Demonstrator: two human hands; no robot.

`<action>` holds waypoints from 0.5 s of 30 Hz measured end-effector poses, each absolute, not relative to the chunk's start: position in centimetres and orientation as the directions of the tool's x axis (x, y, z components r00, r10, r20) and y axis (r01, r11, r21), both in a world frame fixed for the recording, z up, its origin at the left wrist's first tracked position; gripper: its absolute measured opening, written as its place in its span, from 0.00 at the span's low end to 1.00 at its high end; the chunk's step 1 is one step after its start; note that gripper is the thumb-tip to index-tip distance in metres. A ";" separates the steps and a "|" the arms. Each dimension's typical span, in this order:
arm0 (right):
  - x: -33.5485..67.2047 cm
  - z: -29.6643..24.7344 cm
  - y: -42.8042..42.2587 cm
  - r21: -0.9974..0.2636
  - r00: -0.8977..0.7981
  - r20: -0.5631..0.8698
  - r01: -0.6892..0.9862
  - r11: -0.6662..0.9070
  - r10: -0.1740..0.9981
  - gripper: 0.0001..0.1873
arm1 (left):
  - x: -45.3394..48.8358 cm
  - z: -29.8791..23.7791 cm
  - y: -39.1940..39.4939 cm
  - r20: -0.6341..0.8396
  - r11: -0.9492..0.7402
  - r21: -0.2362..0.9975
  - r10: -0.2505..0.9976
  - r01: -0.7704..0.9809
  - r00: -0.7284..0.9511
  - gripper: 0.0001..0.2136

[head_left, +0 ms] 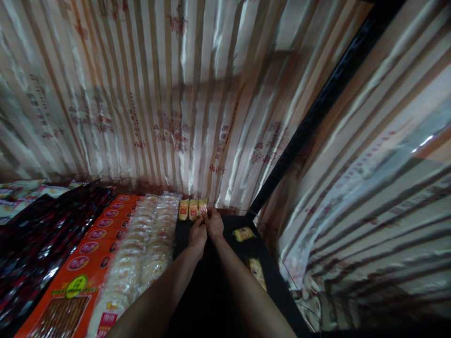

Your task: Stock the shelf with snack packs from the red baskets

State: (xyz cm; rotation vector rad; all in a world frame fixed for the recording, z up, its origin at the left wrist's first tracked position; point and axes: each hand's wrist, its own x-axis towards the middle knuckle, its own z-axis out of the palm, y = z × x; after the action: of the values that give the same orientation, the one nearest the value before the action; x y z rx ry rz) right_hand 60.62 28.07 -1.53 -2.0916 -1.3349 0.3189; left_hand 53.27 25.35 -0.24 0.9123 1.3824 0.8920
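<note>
Both my arms reach forward to the back of a dark shelf surface (211,291). My left hand (197,234) and my right hand (214,223) meet there, fingers pinched together on a small yellow snack packet (203,207). That packet stands as the rightmost of a short row of three like packets (188,209) against the striped backdrop. Two more yellow packets lie loose to the right, one (244,233) near my right hand and one (257,272) closer to me.
Left of my arms lie rows of clear-wrapped pale round biscuits (155,244), orange boxed packs (95,244) and dark red glossy bags (38,244). A striped satin cloth (176,94) hangs behind. A black post (317,117) rises at the right.
</note>
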 end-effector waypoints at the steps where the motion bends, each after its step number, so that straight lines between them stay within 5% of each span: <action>1: 60.6 -1.3 27.8 -0.615 0.455 0.131 0.734 -0.288 0.881 0.15 | 53.2 -0.1 25.3 -0.399 0.399 0.917 0.917 0.021 0.002 0.17; 8: 63.7 0.8 23.4 -0.305 0.376 0.235 0.904 -0.299 0.896 0.18 | 53.3 0.0 23.9 -0.426 0.426 0.899 0.904 0.097 -0.018 0.12; 12: 66.3 1.4 20.7 -0.191 0.495 0.078 0.859 -0.474 0.866 0.19 | 53.9 0.2 22.4 -0.444 0.442 0.889 0.896 0.121 -0.011 0.10; 15: 67.0 1.6 19.6 -0.193 0.445 -0.002 0.878 -0.437 0.895 0.15 | 54.4 0.6 21.0 -0.448 0.442 0.887 0.894 0.133 0.019 0.08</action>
State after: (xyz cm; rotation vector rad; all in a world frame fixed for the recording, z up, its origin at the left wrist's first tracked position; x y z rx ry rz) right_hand 66.97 19.64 1.61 -2.5284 -1.5661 0.1552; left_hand 54.42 20.96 0.57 0.9687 1.4465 0.7649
